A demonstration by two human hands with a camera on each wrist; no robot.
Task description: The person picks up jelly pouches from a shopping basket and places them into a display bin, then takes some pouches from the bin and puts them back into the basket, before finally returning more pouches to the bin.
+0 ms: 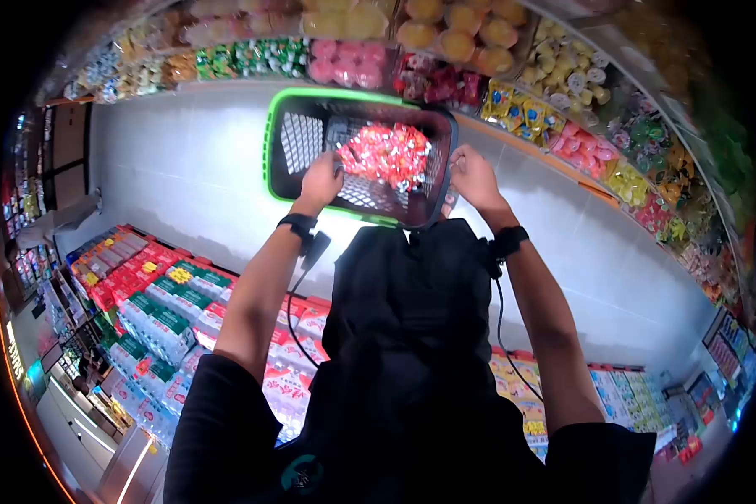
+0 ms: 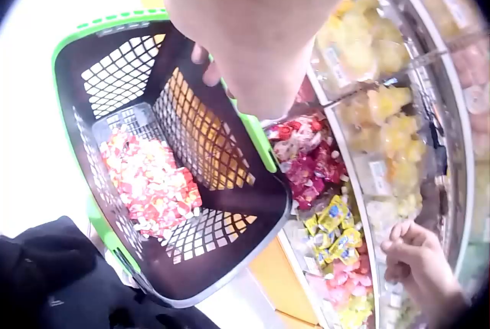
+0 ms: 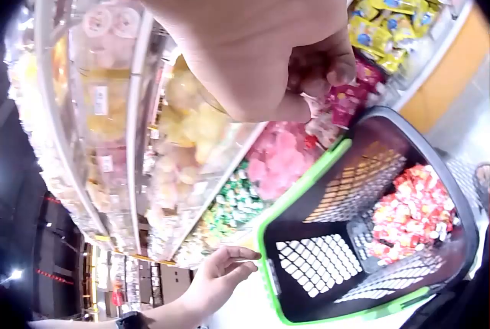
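A black basket with a green rim (image 1: 279, 155) (image 2: 70, 46) (image 3: 269, 229) holds a pile of small red-and-white wrapped pieces (image 1: 388, 155) (image 2: 145, 180) (image 3: 413, 214). In the head view my left hand (image 1: 322, 181) (image 2: 245, 38) (image 3: 214, 281) appears over the basket's left part; in the right wrist view its extended fingers lie close to the green rim. My right hand (image 1: 476, 176) (image 2: 423, 268) (image 3: 253, 46) hovers beside the basket's right end, by the display, fingers loosely curled. Nothing shows in either hand, though the right palm is partly hidden.
A curved display of wrapped goods runs along the far side and right, with yellow packets (image 1: 521, 112) (image 2: 335, 233) (image 3: 383, 19) and pink packs (image 1: 347, 63) (image 3: 279, 161). Pale floor (image 1: 176, 151) lies left of the basket. Stacked bottle packs (image 1: 164, 311) stand at lower left.
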